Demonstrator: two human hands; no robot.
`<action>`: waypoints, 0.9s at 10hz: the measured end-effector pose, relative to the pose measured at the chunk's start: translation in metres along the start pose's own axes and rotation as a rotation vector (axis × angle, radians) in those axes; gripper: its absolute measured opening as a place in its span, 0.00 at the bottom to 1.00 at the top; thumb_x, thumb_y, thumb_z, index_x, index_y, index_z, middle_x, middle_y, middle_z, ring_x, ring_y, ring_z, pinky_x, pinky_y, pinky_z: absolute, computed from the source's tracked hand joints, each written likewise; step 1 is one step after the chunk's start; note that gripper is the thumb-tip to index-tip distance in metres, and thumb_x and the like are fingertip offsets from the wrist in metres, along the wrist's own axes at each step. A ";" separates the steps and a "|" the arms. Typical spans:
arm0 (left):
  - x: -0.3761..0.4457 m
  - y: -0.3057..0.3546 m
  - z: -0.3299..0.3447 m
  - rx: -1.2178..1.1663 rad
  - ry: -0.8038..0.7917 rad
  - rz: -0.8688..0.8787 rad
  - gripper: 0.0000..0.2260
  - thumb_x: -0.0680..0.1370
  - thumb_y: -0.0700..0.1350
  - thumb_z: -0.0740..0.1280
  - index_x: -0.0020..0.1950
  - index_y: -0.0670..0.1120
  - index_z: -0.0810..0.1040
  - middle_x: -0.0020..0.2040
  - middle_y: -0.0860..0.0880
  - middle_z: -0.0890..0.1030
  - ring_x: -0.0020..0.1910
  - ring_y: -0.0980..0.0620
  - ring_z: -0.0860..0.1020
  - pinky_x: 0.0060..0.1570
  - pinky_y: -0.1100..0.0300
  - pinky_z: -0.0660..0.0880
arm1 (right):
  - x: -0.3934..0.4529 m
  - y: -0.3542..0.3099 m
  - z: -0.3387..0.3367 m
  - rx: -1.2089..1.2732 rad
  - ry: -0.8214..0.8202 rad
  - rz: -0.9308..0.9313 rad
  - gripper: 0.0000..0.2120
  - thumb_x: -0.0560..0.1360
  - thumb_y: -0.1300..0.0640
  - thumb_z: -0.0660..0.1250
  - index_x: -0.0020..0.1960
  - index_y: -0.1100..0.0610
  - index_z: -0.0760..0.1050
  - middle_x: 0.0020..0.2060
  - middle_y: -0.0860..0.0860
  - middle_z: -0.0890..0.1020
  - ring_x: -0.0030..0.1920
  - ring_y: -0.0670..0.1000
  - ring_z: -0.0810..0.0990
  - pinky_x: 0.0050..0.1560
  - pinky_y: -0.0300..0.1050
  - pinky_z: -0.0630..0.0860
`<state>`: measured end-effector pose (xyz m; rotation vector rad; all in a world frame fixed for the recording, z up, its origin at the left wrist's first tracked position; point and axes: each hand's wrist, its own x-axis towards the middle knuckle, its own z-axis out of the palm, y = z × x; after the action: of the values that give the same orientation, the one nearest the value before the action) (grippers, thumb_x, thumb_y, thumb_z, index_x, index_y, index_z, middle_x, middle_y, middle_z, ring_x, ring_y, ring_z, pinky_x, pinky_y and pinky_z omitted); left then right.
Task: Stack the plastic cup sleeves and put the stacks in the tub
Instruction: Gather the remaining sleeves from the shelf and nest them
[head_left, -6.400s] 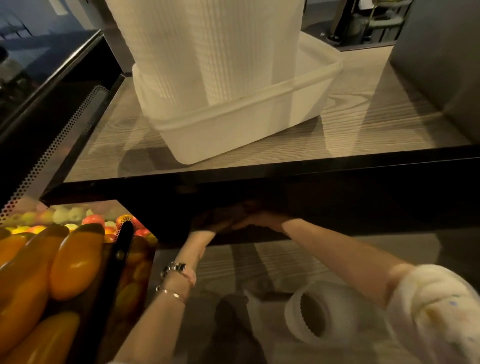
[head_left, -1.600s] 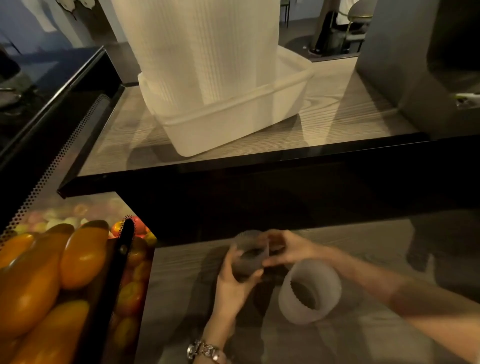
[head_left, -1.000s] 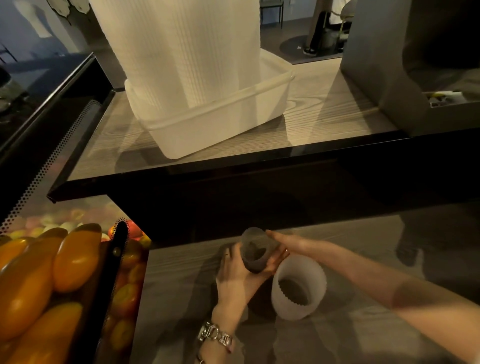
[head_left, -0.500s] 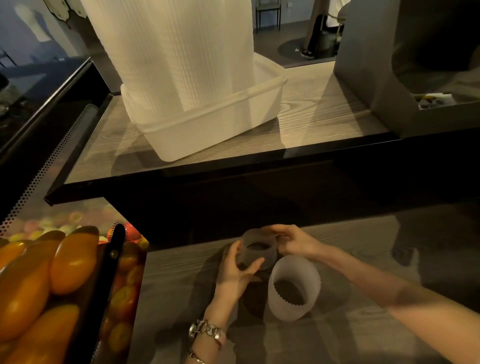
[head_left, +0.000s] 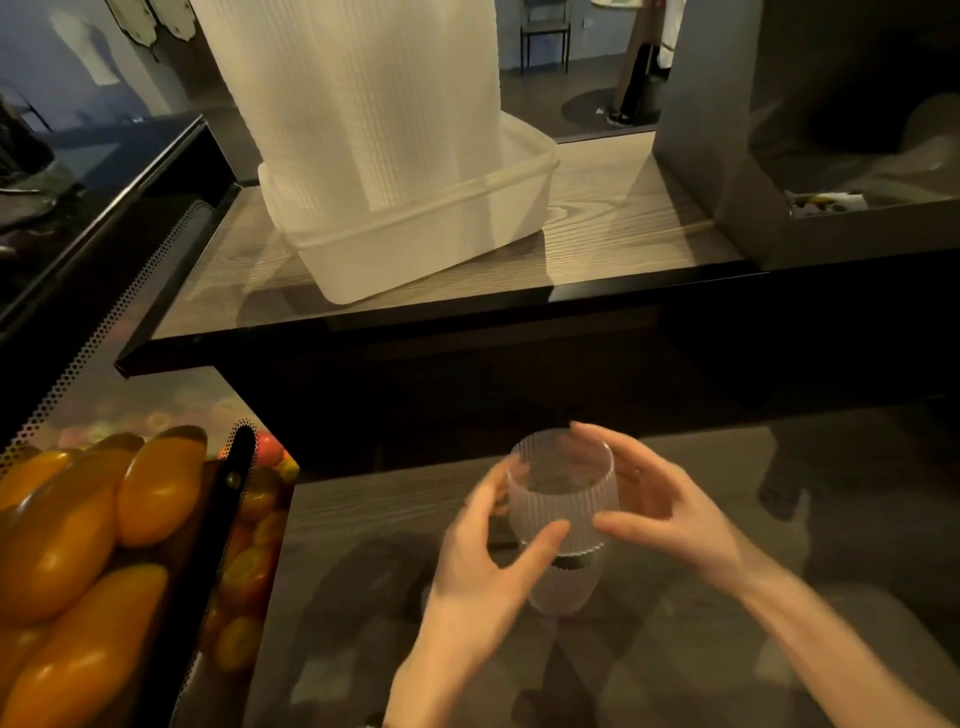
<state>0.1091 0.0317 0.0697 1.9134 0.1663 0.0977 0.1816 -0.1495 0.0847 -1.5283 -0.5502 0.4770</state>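
Nesting now — sleeve (head_left: 562, 499) atop stack (head_left: 561, 590)

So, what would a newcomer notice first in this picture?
The tall white stacks of sleeves standing in the tub on the upper counter. Then, lower down, the left hand and right hand around a ribbed sleeve, and orange fruit at far left.
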 end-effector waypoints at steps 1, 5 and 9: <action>-0.017 -0.012 0.013 0.005 -0.043 0.014 0.35 0.62 0.66 0.71 0.66 0.72 0.60 0.63 0.73 0.68 0.63 0.71 0.67 0.60 0.72 0.66 | -0.018 0.023 0.005 0.009 0.062 0.024 0.35 0.65 0.59 0.74 0.69 0.52 0.65 0.67 0.44 0.73 0.69 0.47 0.69 0.66 0.37 0.67; -0.021 -0.062 0.043 -0.125 0.037 -0.116 0.35 0.61 0.55 0.77 0.64 0.63 0.65 0.61 0.65 0.72 0.60 0.69 0.70 0.54 0.77 0.68 | -0.026 0.071 0.011 0.048 0.077 0.244 0.35 0.63 0.59 0.76 0.66 0.50 0.66 0.61 0.42 0.77 0.63 0.41 0.74 0.59 0.35 0.72; -0.026 -0.086 0.041 -0.073 -0.121 -0.334 0.31 0.69 0.45 0.75 0.67 0.55 0.64 0.62 0.56 0.74 0.61 0.58 0.74 0.61 0.61 0.72 | -0.032 0.107 0.026 -0.121 -0.022 0.393 0.33 0.72 0.65 0.69 0.71 0.48 0.60 0.68 0.48 0.70 0.67 0.44 0.70 0.67 0.44 0.69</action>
<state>0.0840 0.0182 -0.0244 1.7879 0.3921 -0.2324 0.1457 -0.1493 -0.0241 -1.7575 -0.2977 0.7733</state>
